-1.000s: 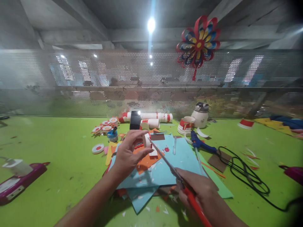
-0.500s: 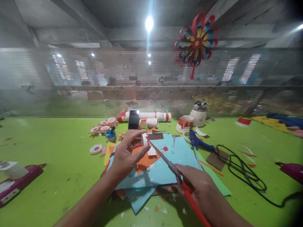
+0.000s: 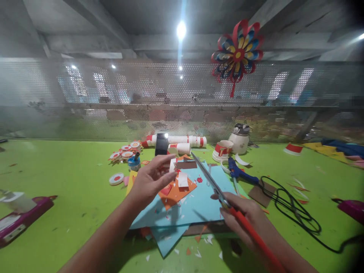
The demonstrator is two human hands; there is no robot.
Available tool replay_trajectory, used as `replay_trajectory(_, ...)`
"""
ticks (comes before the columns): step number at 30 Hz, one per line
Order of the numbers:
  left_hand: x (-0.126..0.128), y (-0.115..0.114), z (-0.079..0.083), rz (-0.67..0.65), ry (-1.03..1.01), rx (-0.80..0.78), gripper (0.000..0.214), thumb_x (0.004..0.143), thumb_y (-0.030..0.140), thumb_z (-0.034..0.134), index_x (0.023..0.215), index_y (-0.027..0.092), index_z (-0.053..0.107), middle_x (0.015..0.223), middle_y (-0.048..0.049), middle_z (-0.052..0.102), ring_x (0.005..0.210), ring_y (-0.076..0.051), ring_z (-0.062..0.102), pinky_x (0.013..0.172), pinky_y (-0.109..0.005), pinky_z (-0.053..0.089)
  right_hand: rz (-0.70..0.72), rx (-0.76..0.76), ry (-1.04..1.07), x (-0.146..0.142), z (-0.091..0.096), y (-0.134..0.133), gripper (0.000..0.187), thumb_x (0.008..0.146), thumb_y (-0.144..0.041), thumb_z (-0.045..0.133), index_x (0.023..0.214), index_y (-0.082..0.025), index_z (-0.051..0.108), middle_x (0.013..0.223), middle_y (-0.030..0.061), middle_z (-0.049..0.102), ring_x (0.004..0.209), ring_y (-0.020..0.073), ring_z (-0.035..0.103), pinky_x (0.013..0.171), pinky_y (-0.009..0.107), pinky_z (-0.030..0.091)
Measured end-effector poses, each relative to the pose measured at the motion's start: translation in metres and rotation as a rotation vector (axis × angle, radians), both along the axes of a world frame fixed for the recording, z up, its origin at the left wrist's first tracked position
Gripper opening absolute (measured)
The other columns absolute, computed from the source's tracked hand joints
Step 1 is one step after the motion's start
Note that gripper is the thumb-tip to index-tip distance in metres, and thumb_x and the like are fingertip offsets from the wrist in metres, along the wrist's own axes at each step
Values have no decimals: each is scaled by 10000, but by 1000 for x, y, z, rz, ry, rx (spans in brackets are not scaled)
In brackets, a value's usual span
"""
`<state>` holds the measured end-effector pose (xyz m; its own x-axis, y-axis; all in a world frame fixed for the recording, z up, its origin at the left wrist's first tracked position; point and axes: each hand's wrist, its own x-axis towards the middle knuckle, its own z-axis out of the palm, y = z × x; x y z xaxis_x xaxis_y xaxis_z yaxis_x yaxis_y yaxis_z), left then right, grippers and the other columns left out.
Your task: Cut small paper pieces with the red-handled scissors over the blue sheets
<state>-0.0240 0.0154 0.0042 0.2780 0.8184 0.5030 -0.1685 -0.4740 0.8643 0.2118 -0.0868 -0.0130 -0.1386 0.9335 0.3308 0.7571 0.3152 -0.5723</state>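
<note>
My left hand (image 3: 153, 180) is above the paper pile, its thumb and fingers curved around a small white paper piece (image 3: 172, 165); its far side is hidden by the fingers. My right hand (image 3: 244, 216) grips scissors with red handles (image 3: 250, 233). Their blades are together and point up and away, apart from the white piece. Beneath both hands lie light blue sheets (image 3: 204, 204). On these rest an orange sheet (image 3: 173, 199), a white paper scrap (image 3: 183, 180) and a small red flower cut-out (image 3: 199, 180).
To the right, a blue glue gun (image 3: 241, 172) lies with its black cable (image 3: 295, 212) looped on the green table (image 3: 85, 197). Behind stand a white jar (image 3: 239, 140), a red-and-white paper cup (image 3: 222, 149) and white tubes (image 3: 179, 140). Paper discs (image 3: 126, 151) and a blue bottle (image 3: 134, 163) are left.
My right hand has drawn the scissors back to the right, away from the white paper piece. The blades now point more steeply upward. My left hand stays nearly in place.
</note>
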Motion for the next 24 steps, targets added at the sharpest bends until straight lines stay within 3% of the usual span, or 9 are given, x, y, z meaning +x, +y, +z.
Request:
replay_trajectory(4,-3,0,1,-102,-62,-61,406,768,250,677,1170,267,619,1210,-82,618,1026,-210,592,818,-310,505,74,-83,76,-1,-7,-2,279,774,-214,529,1008,-201,680,585,-26,603,479,131,531,435,197,378)
replay_trajectory(7,-4,1,0,-150,-109,-97,372,798,257,647,1169,265,621,1219,-83,626,1087,-230,576,889,-337,468,133,-89,110,-2,-6,-4,269,764,-223,546,992,-216,689,638,-10,652,543,157,582,487,212,429)
replay_trajectory(12,-6,0,1,-307,-203,-191,309,844,302,576,1135,229,650,1045,-89,705,992,-216,625,890,-327,448,232,-58,69,-3,4,-5,224,764,-190,512,911,-201,681,729,29,672,654,189,602,606,268,474)
replay_trajectory(15,-7,-3,4,-403,-211,-259,330,876,328,496,1128,193,659,1034,-110,702,923,-215,637,785,-300,471,266,-160,88,-3,3,-7,256,798,-212,498,990,-190,666,696,17,647,605,166,598,562,247,477)
replay_trajectory(19,-9,-4,6,-405,-193,-275,369,883,340,441,1113,162,668,1066,-120,682,875,-216,628,664,-279,461,277,-265,279,-6,4,-14,277,855,-384,498,1018,-246,674,686,5,658,589,163,630,532,238,503)
replay_trajectory(24,-8,-3,4,-354,-146,-166,317,845,309,515,1070,179,695,1082,-102,682,1004,-254,601,848,-340,447,226,-302,228,-6,5,-21,271,895,-422,476,1012,-282,676,763,31,678,733,204,655,639,292,542)
